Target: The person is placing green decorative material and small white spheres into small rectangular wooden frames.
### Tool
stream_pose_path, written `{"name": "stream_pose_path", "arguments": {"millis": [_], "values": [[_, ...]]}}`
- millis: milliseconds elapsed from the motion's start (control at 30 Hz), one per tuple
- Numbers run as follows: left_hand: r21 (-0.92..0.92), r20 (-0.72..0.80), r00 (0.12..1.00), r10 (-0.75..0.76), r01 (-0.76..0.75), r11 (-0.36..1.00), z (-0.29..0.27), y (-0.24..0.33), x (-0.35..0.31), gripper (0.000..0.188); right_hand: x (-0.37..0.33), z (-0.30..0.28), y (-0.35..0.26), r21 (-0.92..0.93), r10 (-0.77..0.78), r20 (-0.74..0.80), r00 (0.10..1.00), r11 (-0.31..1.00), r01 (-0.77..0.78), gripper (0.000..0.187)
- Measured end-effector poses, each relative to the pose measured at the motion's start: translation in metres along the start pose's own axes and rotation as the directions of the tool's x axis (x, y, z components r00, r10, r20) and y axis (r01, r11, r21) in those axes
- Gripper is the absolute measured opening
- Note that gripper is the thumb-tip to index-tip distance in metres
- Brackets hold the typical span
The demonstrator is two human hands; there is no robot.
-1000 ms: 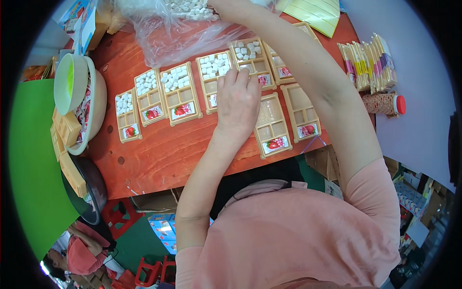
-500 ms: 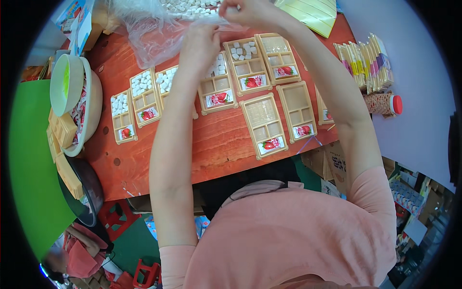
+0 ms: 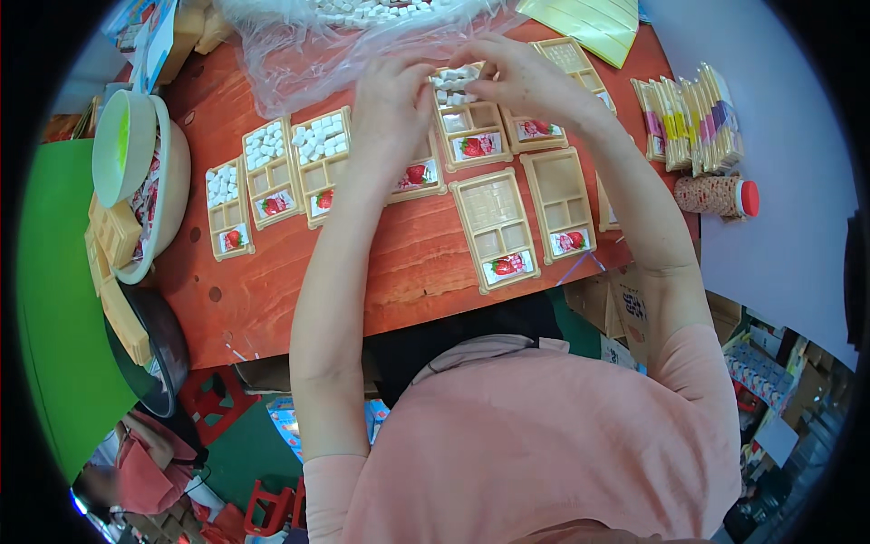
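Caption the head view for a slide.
Left hand and right hand poised at a tan compartment tray holding white cubes and a strawberry-printed packet on a red table.

a single wide fisheye view, worn on the head, looks steeply down from close above the red table (image 3: pixel 408 263), its far side toward twelve o'clock, the wearer's pink shirt (image 3: pixel 553 435) nearest at five o'clock, straight edges bending toward the rim.
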State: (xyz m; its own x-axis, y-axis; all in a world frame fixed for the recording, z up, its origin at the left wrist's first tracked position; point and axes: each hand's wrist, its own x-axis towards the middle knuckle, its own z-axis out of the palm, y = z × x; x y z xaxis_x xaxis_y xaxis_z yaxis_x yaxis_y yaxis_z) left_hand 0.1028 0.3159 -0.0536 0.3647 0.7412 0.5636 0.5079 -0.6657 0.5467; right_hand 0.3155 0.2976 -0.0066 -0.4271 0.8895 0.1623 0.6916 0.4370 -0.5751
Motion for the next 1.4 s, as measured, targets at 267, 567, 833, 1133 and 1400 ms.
{"name": "stream_pose_path", "arguments": {"millis": [267, 567, 833, 1133, 1400], "values": [[0.253, 0.139, 0.985, 0.098, -0.131, 0.959, 0.008, 0.028, -0.008, 0.017, -0.008, 0.008, 0.016, -0.113, -0.003, -0.046, 0.999, 0.994, -0.002, 0.018], [0.324, 0.037, 0.995, 0.094, -0.101, 0.940, 0.018, 0.030, -0.008, 0.019, 0.002, 0.012, 0.015, -0.127, 0.092, -0.111, 0.990, 0.986, -0.106, 0.018], [0.290, -0.039, 0.999, 0.003, 0.008, 0.957, 0.010, 0.025, -0.020, 0.021, 0.008, 0.011, 0.004, -0.025, 0.116, -0.101, 0.988, 0.993, -0.119, 0.018], [0.275, 0.002, 1.000, 0.017, -0.017, 0.961, -0.004, 0.079, -0.061, 0.024, 0.016, 0.014, 0.007, -0.022, 0.058, -0.072, 0.996, 0.998, -0.060, 0.020], [0.232, -0.009, 1.000, -0.001, 0.003, 0.973, -0.002, 0.079, -0.069, 0.032, 0.020, 0.032, 0.010, -0.156, -0.100, -0.068, 0.993, 0.984, 0.088, 0.021]]}}
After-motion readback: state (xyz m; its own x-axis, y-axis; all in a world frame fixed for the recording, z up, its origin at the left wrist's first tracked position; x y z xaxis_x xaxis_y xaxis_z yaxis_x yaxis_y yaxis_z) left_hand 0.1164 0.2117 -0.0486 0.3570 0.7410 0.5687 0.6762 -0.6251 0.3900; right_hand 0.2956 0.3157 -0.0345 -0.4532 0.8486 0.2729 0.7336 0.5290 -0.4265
